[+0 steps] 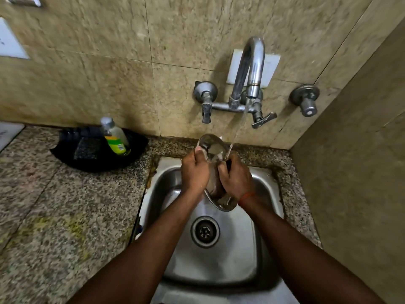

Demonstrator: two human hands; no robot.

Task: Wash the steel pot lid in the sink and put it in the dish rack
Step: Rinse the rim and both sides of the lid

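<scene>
Nearest us lies the sink (pixel 241 260), its drain (pixel 205 231) below our forearms. Above the basin we hold the lid (pixel 213 148) nearly on edge between both hands. Our left hand (pixel 195 172) grips its left rim, and our right hand (pixel 237 178), an orange thread (pixel 246 197) on the wrist, curls its fingers against the other side. Water (pixel 240 123) falls from the tap (pixel 252 62) onto the lid's upper edge. Farther left, on the worktop (pixel 54 205), a bottle (pixel 116 137) stands in a black tray (pixel 98 154).
</scene>
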